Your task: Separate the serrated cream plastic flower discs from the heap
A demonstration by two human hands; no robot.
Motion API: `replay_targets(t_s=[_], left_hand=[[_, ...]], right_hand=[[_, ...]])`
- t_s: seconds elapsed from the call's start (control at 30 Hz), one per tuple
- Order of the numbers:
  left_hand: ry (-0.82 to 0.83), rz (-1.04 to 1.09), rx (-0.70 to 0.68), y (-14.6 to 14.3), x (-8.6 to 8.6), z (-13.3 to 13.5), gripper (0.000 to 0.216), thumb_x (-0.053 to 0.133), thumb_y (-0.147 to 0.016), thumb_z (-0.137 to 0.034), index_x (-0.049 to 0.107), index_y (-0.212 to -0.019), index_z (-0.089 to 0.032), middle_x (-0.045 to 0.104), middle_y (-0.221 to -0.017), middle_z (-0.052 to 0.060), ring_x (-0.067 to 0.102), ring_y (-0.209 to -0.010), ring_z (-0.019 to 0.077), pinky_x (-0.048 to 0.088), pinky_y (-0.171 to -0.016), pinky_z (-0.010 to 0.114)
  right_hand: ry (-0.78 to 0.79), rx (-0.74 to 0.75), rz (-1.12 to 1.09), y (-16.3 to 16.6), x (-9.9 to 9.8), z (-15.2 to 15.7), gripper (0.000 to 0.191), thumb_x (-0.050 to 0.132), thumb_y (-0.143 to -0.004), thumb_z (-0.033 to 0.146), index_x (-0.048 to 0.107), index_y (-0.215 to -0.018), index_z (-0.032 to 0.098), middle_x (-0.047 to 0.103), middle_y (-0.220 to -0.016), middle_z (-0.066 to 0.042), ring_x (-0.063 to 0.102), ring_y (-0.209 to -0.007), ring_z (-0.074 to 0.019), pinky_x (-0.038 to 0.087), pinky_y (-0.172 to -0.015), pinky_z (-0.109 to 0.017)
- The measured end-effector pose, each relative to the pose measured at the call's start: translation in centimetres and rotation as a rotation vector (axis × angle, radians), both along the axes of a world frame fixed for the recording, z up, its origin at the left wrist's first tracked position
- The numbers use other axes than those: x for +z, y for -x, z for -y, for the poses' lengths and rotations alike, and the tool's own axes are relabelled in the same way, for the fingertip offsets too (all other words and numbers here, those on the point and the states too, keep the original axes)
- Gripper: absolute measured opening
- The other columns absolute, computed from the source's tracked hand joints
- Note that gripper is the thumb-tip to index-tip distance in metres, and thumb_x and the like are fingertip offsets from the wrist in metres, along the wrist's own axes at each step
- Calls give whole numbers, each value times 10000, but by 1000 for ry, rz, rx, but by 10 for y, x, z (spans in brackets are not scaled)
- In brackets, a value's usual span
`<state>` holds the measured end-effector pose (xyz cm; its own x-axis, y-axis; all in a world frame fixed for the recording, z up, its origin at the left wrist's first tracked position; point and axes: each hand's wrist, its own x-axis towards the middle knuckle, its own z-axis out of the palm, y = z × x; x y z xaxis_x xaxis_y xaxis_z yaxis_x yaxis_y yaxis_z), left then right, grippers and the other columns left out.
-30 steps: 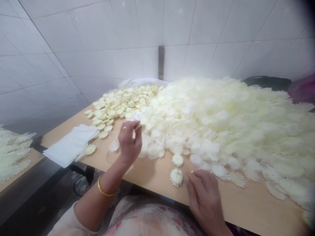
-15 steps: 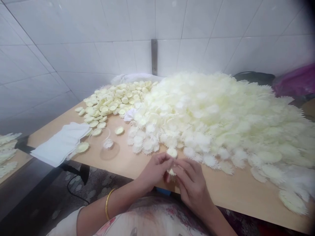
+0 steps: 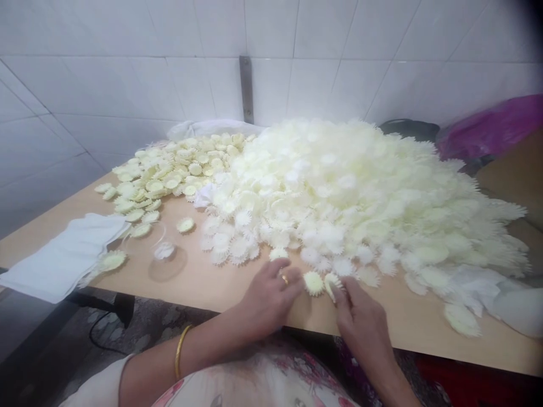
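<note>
A big heap of pale cream fringed flower pieces (image 3: pixel 365 192) covers the right half of a wooden table (image 3: pixel 237 282). Near the front edge my left hand (image 3: pixel 269 297), with a ring and a gold bangle, pinches one small cream flower piece (image 3: pixel 314 282) at its side. My right hand (image 3: pixel 360 322) lies close beside it, its fingertips closed on a second cream flower piece (image 3: pixel 330 281). Both hands rest on the tabletop just in front of the heap.
A flatter spread of yellowish round pieces (image 3: pixel 169 175) lies at the back left. A white cloth (image 3: pixel 63 257) hangs over the left edge. A clear plastic lid (image 3: pixel 163 254) sits near it. A purple bag (image 3: pixel 496 127) and a dark bowl (image 3: pixel 407 129) stand at the back right by the tiled wall.
My left hand came back from the yellowish pile to the front edge. Both hands met over one flower piece, and now hold two pieces side by side. The view has panned right.
</note>
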<state>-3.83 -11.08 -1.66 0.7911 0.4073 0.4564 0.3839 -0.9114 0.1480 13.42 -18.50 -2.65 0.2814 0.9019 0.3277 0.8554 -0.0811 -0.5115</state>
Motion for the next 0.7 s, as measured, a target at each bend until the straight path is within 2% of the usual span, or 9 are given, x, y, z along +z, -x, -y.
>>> replay_targets(t_s=[0.07, 0.13, 0.23, 0.33, 0.4, 0.47, 0.53, 0.7], left_hand=[[-33, -57, -106, -6, -1, 3, 319, 437, -768, -107, 522, -1074, -131, 562, -1077, 86, 399, -1105, 275, 364, -897, 407], [-43, -114, -114, -10, -4, 6, 360, 452, -766, -128, 494, -1123, -111, 543, -1116, 98, 370, -1143, 293, 340, -926, 424], [-52, -139, 10, -7, -11, 6, 282, 453, -767, -114, 543, -1035, -107, 564, -1052, 101, 410, -1104, 290, 328, -932, 439], [-62, -109, 162, -1, -14, 2, 226, 450, -768, -92, 571, -959, -113, 574, -1010, 109, 416, -1101, 294, 328, -926, 455], [-55, -80, 200, 2, -12, 1, 216, 448, -775, -90, 572, -951, -109, 575, -996, 115, 414, -1108, 289, 337, -925, 451], [-32, -52, 176, 2, -9, 2, 215, 444, -782, -96, 570, -956, -112, 576, -988, 114, 413, -1114, 281, 353, -917, 440], [-10, -27, 121, 3, -5, 5, 223, 443, -781, -93, 567, -964, -122, 578, -1001, 110, 409, -1128, 279, 365, -910, 441], [-27, 20, -65, 2, -3, 12, 320, 446, -767, -86, 535, -1072, -123, 569, -1108, 112, 377, -1183, 283, 329, -963, 478]], right_hand=[[24, 58, -95, 6, 2, -3, 268, 334, -853, 366, 494, -718, 199, 572, -599, -28, 547, -553, -174, 385, -501, -249], [64, 51, -203, 7, 3, -5, 260, 339, -853, 383, 493, -752, 200, 573, -589, -15, 550, -546, -169, 393, -504, -250], [109, 3, -396, 3, 3, -5, 231, 383, -842, 406, 481, -879, 200, 594, -611, 1, 564, -554, -164, 418, -517, -252], [159, 91, -521, 1, 2, -7, 230, 407, -837, 390, 454, -954, 197, 608, -642, 4, 568, -572, -158, 443, -536, -255], [148, 152, -421, 4, 2, -10, 198, 415, -834, 355, 493, -918, 193, 605, -691, -15, 570, -638, -168, 451, -588, -278], [82, 174, -234, 7, 2, -12, 187, 432, -824, 312, 550, -902, 189, 591, -797, -49, 561, -755, -193, 447, -671, -319], [5, 179, -115, 7, 1, -12, 202, 426, -829, 271, 583, -924, 187, 564, -890, -76, 537, -843, -209, 435, -729, -348], [-155, 238, -30, 1, -2, -1, 257, 367, -834, 140, 569, -988, 177, 549, -968, -92, 499, -909, -214, 423, -767, -373]])
